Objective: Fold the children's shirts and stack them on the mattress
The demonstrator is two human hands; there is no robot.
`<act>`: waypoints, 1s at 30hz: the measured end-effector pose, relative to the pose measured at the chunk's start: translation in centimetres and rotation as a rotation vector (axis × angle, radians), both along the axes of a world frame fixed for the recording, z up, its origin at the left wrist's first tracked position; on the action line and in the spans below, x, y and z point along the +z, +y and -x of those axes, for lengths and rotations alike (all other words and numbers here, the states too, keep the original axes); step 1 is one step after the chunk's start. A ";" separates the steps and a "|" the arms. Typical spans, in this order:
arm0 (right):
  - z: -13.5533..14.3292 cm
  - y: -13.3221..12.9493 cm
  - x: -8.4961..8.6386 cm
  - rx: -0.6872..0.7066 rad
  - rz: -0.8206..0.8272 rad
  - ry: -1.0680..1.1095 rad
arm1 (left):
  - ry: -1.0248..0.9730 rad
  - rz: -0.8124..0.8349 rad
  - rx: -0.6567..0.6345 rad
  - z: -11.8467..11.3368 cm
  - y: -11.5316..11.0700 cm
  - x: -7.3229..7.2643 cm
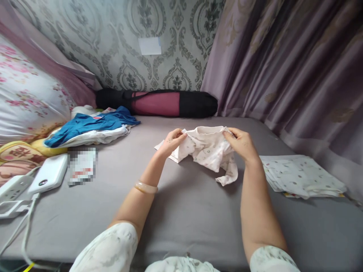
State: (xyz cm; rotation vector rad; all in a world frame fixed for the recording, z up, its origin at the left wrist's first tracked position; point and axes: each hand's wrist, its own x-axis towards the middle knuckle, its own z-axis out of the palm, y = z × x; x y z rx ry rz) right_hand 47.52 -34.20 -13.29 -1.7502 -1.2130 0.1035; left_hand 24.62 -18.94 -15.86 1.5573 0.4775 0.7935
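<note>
Between both hands hangs a small pale pink long-sleeved shirt (208, 151) with a faint print, its round neckline facing up. My left hand (173, 141) pinches the shirt at the shoulder left of the neckline. At the other shoulder, my right hand (241, 142) grips the cloth between thumb and fingers. One sleeve droops below my right hand with its cuff low; the other spreads out under my left hand. The shirt is just above the grey bed sheet (184, 211); whether its lower parts touch the sheet I cannot tell.
Folded white printed cloths (303, 175) lie at the right. At the left are a pile with a blue garment (93, 126), a white power bank (49, 172), a power strip (14, 189) and cables. A black and maroon long bag (159, 104) lies along the wall, beside purple curtains (255, 56).
</note>
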 end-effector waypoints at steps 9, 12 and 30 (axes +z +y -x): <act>3.1 0.9 3.7 0.261 0.115 -0.015 | 0.202 -0.319 -0.019 5.6 2.3 7.3; 3.9 0.7 6.2 0.433 0.160 0.021 | 0.333 -0.440 -0.074 7.9 2.5 10.2; 4.7 4.6 12.7 0.082 -0.128 -0.482 | 0.193 -1.059 0.681 9.7 5.9 15.4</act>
